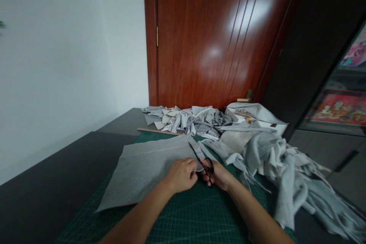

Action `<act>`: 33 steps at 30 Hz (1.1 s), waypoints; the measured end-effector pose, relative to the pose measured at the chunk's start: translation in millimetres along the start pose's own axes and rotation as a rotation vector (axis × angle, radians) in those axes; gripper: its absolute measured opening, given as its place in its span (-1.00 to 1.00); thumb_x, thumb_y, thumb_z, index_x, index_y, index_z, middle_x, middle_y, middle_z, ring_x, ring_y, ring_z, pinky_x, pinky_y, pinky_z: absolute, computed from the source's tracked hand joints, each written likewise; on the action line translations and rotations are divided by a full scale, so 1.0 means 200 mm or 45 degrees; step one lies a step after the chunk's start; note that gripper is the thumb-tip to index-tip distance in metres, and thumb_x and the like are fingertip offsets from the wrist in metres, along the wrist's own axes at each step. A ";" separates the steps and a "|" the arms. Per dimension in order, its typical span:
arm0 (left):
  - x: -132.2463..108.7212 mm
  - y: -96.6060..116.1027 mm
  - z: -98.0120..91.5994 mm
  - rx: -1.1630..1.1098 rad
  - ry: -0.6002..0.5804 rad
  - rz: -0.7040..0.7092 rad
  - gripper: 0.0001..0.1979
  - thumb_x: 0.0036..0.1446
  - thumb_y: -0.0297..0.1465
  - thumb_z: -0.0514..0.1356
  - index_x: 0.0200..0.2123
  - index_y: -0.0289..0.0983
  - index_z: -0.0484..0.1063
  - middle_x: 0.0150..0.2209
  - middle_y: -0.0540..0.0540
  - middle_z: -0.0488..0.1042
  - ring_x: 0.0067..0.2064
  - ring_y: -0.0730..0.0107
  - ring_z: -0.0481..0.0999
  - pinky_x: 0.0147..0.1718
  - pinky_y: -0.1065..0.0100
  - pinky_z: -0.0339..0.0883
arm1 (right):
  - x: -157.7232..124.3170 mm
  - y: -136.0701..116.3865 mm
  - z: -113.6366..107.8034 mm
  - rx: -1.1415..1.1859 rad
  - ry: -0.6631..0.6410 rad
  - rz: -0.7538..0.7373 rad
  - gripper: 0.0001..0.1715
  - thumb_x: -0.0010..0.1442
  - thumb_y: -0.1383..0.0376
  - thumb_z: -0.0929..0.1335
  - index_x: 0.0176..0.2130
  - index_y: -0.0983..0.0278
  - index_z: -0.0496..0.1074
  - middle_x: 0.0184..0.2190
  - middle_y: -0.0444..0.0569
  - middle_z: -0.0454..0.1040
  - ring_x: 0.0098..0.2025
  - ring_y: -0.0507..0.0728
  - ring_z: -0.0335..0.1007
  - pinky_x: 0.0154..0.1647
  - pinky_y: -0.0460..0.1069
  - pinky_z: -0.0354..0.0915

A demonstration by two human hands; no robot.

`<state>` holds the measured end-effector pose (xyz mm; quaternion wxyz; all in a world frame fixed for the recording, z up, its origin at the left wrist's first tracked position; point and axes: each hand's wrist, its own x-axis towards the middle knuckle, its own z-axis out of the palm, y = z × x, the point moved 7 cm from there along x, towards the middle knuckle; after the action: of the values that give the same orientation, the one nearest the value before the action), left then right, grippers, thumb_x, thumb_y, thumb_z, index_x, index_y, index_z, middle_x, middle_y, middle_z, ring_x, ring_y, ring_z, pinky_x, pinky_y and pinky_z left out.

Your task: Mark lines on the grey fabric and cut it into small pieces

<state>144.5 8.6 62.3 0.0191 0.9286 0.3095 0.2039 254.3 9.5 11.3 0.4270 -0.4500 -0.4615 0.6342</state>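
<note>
A large piece of grey fabric lies across the green cutting mat, with a pale line running along its upper part. My left hand is closed on the fabric's right edge, thumb and fingers pinched together. In my right hand is a pair of black-handled scissors, my fingers in and around the handles. Their dark blade points up and to the left, across the right end of the fabric. My left fingers are just beside the scissors. The lower blade is hidden.
Grey and cream fabric scraps are heaped at the back, behind a wooden ruler. A white box with small items stands back right. More crumpled grey cloth spreads down the right side. A brown door rises behind the table.
</note>
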 end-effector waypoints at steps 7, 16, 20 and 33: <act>0.00 0.00 0.00 -0.004 0.026 0.016 -0.90 0.00 -0.50 0.11 -0.38 -0.19 0.34 -0.36 -0.02 0.46 -0.27 0.28 0.45 -0.27 0.33 0.27 | 0.01 0.01 -0.02 -0.059 0.014 -0.037 -0.44 0.01 -0.14 0.39 -0.47 0.28 0.26 -0.62 -0.24 0.22 -0.68 -0.09 0.13 -0.76 -0.17 0.09; -0.01 0.01 0.00 0.019 0.028 0.027 -0.91 0.02 -0.51 0.11 -0.38 -0.20 0.33 -0.35 -0.02 0.46 -0.26 0.29 0.45 -0.27 0.34 0.26 | 0.03 0.03 -0.03 -0.095 0.023 -0.047 -0.47 -0.02 -0.10 0.40 -0.48 0.29 0.26 -0.65 -0.26 0.19 -0.69 -0.09 0.10 -0.76 -0.17 0.07; -0.01 0.00 0.00 -0.015 0.043 0.022 -0.90 0.00 -0.52 0.11 -0.39 -0.21 0.32 -0.34 -0.02 0.46 -0.26 0.29 0.45 -0.26 0.34 0.26 | 0.03 0.02 -0.03 -0.096 0.009 -0.023 -0.48 0.00 -0.09 0.41 -0.46 0.29 0.27 -0.64 -0.26 0.19 -0.68 -0.10 0.09 -0.76 -0.19 0.06; 0.02 -0.17 0.04 -0.504 0.128 -0.284 -0.89 -0.01 -0.55 0.04 -0.42 -0.23 0.30 -0.41 0.04 0.39 -0.31 0.40 0.39 -0.31 0.45 0.19 | -0.04 0.06 -0.05 0.089 -0.195 0.150 -0.33 -0.04 -0.25 0.37 -0.39 0.28 0.20 -0.53 -0.21 0.28 -0.57 -0.06 0.24 -0.60 -0.08 0.40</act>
<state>131.5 39.7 51.0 0.2077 0.8555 0.3649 0.3032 264.2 1.9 0.2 0.3677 -0.4115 -0.4432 0.7065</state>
